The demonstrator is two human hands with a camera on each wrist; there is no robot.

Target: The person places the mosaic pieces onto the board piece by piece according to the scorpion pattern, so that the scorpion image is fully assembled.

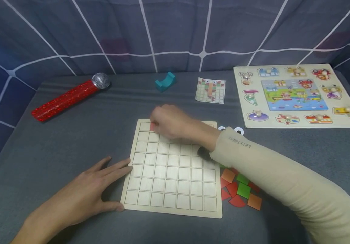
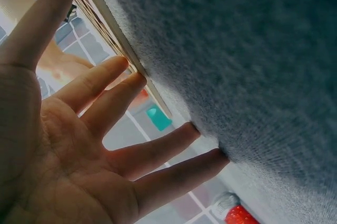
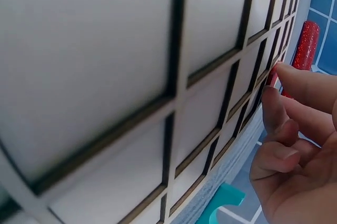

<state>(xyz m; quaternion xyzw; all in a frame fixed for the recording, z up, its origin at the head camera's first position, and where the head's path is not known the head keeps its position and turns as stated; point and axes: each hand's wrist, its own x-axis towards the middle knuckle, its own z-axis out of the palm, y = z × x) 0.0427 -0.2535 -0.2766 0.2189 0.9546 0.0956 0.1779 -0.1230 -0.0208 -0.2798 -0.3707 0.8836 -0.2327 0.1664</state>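
Note:
A square wooden grid board [image 1: 172, 195] lies flat on the dark table. Over its top row, my right hand [image 1: 172, 122] pinches a small red tile [image 1: 152, 126] between thumb and fingertips, near the upper left corner. The same red tile [image 3: 272, 75] shows at the fingertips in the right wrist view, its far side hidden by the fingers. My left hand [image 1: 92, 189] lies spread at the board's left side, with thumb and two fingertips right at the edge. In the left wrist view, those straight fingers [image 2: 113, 97] reach the board's side and the cloth.
Loose red, green and orange tiles [image 1: 243, 190] lie right of the board, partly under the right forearm, near round eye pieces [image 1: 239, 131]. Behind are a pattern card [image 1: 210, 90], a teal curved block [image 1: 166, 81], a red microphone [image 1: 68, 98] and a knobbed picture puzzle [image 1: 293, 117].

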